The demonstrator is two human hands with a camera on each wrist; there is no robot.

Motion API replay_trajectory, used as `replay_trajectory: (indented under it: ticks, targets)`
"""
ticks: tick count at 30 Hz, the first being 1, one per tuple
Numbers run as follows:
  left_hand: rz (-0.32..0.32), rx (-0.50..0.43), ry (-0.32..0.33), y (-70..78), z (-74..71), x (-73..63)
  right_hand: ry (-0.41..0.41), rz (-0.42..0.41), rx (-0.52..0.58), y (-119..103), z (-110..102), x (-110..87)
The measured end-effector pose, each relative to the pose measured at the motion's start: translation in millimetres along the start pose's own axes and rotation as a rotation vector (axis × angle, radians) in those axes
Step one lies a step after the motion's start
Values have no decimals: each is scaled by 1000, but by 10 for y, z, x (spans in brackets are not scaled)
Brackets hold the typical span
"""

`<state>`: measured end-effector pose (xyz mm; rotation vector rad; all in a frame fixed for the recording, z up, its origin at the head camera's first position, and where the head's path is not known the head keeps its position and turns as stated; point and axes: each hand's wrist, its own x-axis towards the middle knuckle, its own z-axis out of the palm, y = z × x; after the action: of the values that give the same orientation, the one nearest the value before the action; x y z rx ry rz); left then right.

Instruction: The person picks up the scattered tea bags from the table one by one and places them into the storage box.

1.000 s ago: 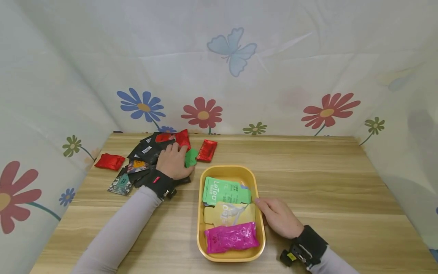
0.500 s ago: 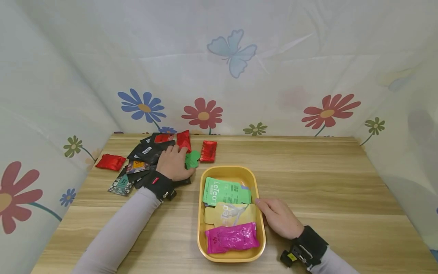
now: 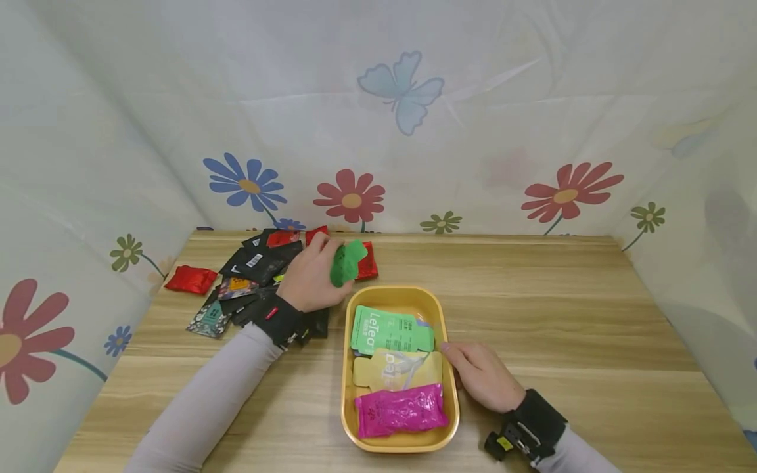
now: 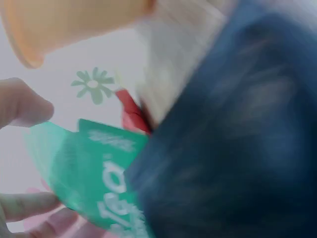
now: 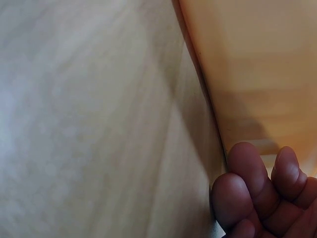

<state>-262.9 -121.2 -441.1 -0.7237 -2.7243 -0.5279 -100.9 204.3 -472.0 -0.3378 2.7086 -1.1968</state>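
In the head view my left hand (image 3: 313, 272) pinches a green LeTea tea packet (image 3: 347, 263) between thumb and fingers, raised at the right edge of a pile of black sachets (image 3: 260, 263). The left wrist view shows the packet's white lettering; a blurred dark sachet (image 4: 237, 148) covers much of that view. My right hand (image 3: 485, 378) grips the right side of the yellow tray (image 3: 454, 420), thumb at the rim; in the right wrist view, curled fingers (image 5: 247, 163) lie against its outer wall. Inside are green (image 3: 387, 332), pale yellow (image 3: 393, 371) and magenta packets (image 3: 402, 412).
A red foil packet (image 3: 368, 261) lies behind the tray, partly covered by the green packet. Another red packet (image 3: 191, 280) is left of the pile, near patterned sachets (image 3: 209, 318). A flower-printed curtain (image 3: 473, 131) borders the wooden table (image 3: 562, 302).
The left hand has lifted the green packet off the pile and shifted slightly right. The black sachet under the left wrist has shifted. The right hand and tray stay put.
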Motion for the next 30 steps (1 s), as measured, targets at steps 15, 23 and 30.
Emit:
replay_trajectory:
  ticks: [15,23,30]
  targets:
    - [391,-15,66,793,-333,-156,-1,-21,-3,16,-10,30]
    - [500,0,-63,1170,-360,-370,-3,-15,6,17,-4,22]
    - [459,-12,-257,1180,-310,-487,11,-19,15,37,14,8]
